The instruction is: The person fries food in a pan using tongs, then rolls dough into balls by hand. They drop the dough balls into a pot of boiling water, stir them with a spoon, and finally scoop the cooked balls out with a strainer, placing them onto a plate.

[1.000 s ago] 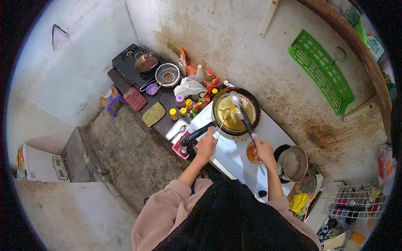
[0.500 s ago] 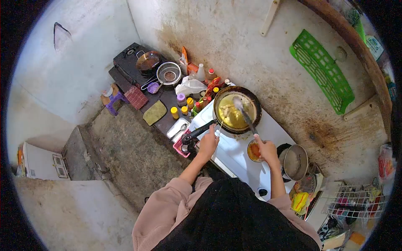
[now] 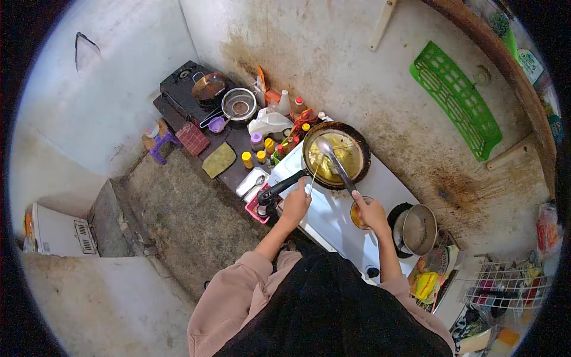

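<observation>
A dark-rimmed frying pan [image 3: 365, 168] with yellow oil and pale food sits on the white stove top [image 3: 339, 223]. My left hand [image 3: 295, 205] is closed around a thin wooden skewer [image 3: 314, 177] beside the pan's black handle [image 3: 284, 186]; the skewer's far end reaches into the food. In my right hand [image 3: 371, 214] is the handle of a metal ladle [image 3: 340, 166], its rounded head over the food toward the pan's upper left. Partly hidden behind that hand stands a small bowl [image 3: 357, 221] with orange contents.
A grey pot [image 3: 419, 230] stands at the stove's right end. Left of the pan are spice jars [image 3: 247, 159], a white tray [image 3: 252, 181] with a spoon and a pink basket [image 3: 256, 210]. Farther back, a strainer [image 3: 239, 105] and a wok [image 3: 209, 87] sit by a black stove [image 3: 178, 79].
The ladle's head has shifted left within the pan, and my right hand has moved slightly left and up, covering more of the small bowl. My left hand stays nearly still.
</observation>
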A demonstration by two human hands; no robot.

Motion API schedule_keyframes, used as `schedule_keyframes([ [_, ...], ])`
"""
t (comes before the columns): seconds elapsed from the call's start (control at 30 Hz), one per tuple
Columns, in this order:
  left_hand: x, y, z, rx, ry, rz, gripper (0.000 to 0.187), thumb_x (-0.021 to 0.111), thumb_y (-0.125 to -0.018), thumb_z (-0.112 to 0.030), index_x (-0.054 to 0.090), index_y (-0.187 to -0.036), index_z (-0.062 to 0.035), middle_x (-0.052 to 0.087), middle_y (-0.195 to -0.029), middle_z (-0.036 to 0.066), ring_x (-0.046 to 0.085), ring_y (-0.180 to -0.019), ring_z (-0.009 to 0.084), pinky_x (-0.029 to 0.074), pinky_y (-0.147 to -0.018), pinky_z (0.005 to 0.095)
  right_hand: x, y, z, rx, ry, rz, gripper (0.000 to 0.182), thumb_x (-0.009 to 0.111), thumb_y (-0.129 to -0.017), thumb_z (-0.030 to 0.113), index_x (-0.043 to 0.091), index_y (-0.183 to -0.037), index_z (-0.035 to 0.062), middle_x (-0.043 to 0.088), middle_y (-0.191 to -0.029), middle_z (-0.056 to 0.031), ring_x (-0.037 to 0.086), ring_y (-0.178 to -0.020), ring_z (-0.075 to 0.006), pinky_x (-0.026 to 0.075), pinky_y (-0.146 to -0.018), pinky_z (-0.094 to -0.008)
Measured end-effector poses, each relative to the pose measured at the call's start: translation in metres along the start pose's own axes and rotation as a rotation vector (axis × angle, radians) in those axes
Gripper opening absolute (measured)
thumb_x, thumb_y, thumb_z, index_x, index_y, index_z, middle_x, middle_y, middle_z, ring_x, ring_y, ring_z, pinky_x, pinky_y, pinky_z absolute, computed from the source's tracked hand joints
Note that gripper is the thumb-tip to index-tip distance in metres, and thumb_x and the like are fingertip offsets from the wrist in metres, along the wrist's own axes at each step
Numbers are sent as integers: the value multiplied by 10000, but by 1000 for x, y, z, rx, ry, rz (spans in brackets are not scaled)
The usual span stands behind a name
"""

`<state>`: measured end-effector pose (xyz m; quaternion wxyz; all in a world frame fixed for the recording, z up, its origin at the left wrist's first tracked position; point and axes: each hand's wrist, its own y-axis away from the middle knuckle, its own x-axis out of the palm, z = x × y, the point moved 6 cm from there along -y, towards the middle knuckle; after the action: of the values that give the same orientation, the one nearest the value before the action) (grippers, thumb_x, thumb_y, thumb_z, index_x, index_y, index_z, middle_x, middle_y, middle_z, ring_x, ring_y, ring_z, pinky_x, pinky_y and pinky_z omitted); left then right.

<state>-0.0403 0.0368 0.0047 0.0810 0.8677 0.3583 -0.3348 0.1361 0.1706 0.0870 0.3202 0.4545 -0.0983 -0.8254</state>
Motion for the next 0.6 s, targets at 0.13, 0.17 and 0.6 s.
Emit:
schedule_keyframes([
  [0.13,4,-1,4,-33,-37,31,543,597,-731,-108,321,-1196,-55,573,-644,187,570,-634,379,444,-559,456,1,-16,-16,-26,-31,-71,659,454,-768,615,577,-643,-21,522,-507,-117,559,-452,-219,445,-488,-331],
  [0.17,5,-1,6,-42,-46,45,544,600,-740,-124,315,-1199,-70,583,-662,174,573,-649,373,446,-569,449,0,-24,-26,-57,-2,-126,647,447,-775,613,572,-648,-9,507,-489,-83,546,-426,-183,439,-460,-307],
  [0.6,1,-3,2,-17,36,23,555,614,-712,-79,329,-1186,-36,568,-646,180,572,-649,370,438,-552,454,-2,-14,-18,-15,70,-86,690,426,-766,625,596,-688,-38,581,-654,-224,580,-668,-364,431,-720,-422],
])
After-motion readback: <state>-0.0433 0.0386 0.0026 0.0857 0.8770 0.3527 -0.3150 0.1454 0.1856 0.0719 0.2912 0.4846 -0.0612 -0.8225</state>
